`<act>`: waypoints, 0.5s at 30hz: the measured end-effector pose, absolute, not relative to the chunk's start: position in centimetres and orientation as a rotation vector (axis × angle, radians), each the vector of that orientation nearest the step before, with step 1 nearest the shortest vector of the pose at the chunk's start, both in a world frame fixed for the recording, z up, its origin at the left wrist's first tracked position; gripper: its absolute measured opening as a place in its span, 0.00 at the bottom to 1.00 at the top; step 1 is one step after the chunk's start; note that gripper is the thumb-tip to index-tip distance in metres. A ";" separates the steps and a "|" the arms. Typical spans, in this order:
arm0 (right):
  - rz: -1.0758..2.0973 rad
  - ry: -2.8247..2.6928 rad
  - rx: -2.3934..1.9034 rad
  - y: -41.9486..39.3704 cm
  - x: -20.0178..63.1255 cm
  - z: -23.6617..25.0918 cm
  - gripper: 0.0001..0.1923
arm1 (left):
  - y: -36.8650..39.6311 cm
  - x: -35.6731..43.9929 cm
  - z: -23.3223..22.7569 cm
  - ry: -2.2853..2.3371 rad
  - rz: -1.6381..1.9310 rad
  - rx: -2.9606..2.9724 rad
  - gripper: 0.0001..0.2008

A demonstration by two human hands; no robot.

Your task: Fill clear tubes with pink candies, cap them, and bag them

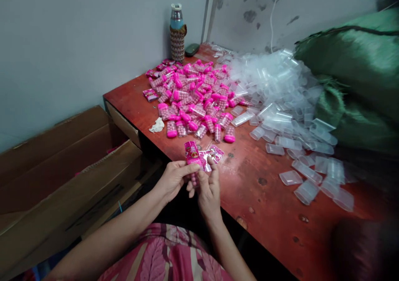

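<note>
In front of my body, at the table's near edge, both hands meet around a small clear bottle of pink candy balls [194,178]. A pink printed sleeve [191,150] covers its upper end. My left hand [173,179] pinches the bottle from the left, thumb across its front. My right hand [209,187] closes on it from the right, thumb against the side and forefinger raised. Just beyond the fingers lie more printed sleeves [215,153] on the table. A heap of filled bottles with bright pink caps [196,98] spreads further back.
Many clear empty containers [277,94] pile up on the red table [249,189] at right. A green sack [358,77] leans behind them. A flask in a knitted cover [177,40] stands at the back. An open cardboard box [62,177] sits at left, below table height.
</note>
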State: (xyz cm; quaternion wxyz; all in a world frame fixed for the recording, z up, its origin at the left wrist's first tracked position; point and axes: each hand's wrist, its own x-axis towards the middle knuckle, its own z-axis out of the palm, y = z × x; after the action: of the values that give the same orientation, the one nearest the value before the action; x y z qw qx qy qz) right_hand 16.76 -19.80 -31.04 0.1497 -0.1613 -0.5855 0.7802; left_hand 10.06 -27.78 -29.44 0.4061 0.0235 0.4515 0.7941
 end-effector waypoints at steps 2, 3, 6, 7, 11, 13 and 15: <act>2.287 -1.645 -0.455 -19.8 16.7 -31.1 0.25 | -27.9 10.1 -29.4 1.106 2.006 0.054 0.12; 2.282 -1.665 -0.450 -19.8 16.7 -31.1 0.25 | -27.9 10.1 -29.5 1.095 2.012 0.048 0.12; 2.133 -1.842 -0.433 -19.9 17.0 -31.5 0.25 | -28.0 10.1 -29.7 1.087 2.055 0.001 0.13; 2.052 -1.911 -0.430 -20.0 17.0 -31.6 0.24 | -27.9 10.1 -29.7 1.095 2.074 -0.021 0.13; 1.964 -1.979 -0.410 -20.1 17.2 -31.4 0.24 | -27.9 10.2 -30.0 1.126 2.095 -0.039 0.13; 2.135 -1.855 -0.393 -20.2 17.1 -31.2 0.25 | -28.1 10.1 -30.0 1.118 2.058 0.009 0.13; 2.308 -1.700 -0.377 -20.3 17.1 -31.0 0.24 | -28.4 10.1 -29.9 1.104 2.017 0.068 0.13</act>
State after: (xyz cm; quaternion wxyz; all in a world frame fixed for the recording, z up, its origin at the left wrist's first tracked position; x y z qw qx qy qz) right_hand 17.05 -20.27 -30.98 0.1247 -0.1294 -0.5834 0.7921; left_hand 10.11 -28.35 -29.90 0.4086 0.0270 0.4380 0.8003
